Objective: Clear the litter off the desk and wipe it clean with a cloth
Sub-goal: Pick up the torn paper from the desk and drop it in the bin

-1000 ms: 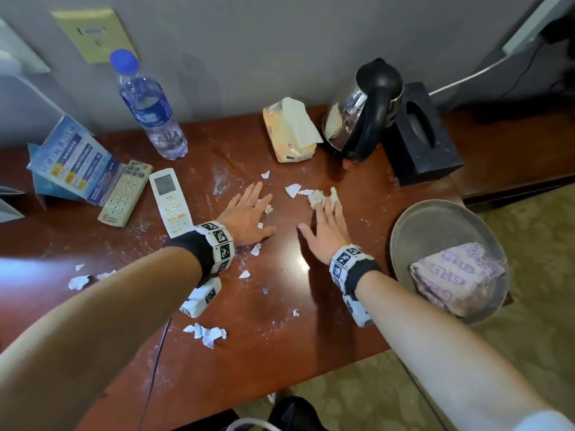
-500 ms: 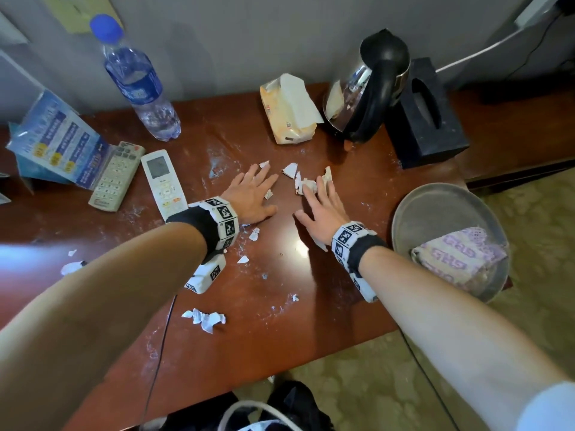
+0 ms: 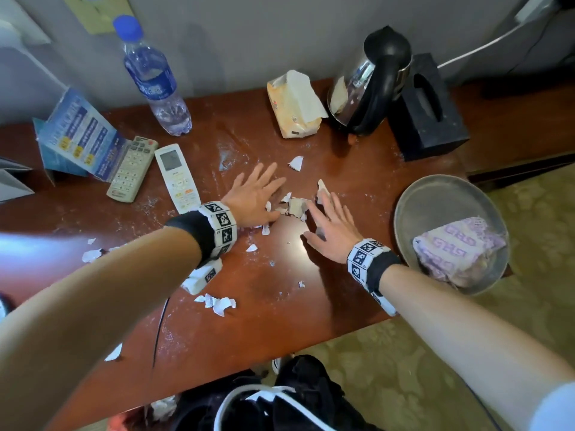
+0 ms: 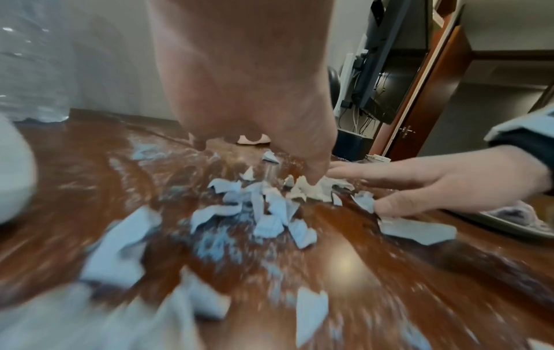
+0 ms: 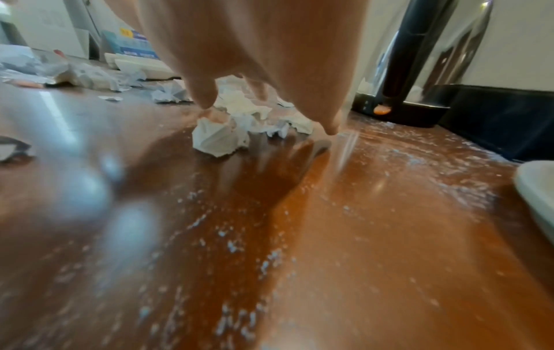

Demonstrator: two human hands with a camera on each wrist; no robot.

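Torn white paper scraps point(image 3: 294, 206) lie heaped between my two hands on the reddish-brown desk point(image 3: 342, 290). My left hand point(image 3: 253, 197) lies flat with straight fingers, its thumb side against the heap point(image 4: 308, 191). Flat as well, my right hand point(image 3: 329, 225) presses in from the right, and crumpled scraps point(image 5: 221, 137) sit under its fingers. One scrap point(image 3: 296, 163) rests farther back, and more scraps point(image 3: 219, 302) lie nearer the front. A folded purple-patterned cloth point(image 3: 457, 250) sits in a round metal tray point(image 3: 435, 194) at the right edge. White powder dusts the desk.
A water bottle point(image 3: 155, 85), a blue card point(image 3: 77, 138) and two remotes point(image 3: 179, 178) stand at the left. A tissue pack point(image 3: 294, 107), a kettle point(image 3: 370, 85) and a black tissue box point(image 3: 429, 107) line the back. A dark bag point(image 3: 280, 402) sits below the front edge.
Both hands have slid toward each other across the desk, sweeping the loose scraps into one small heap between them. One scrap stayed behind at the back.
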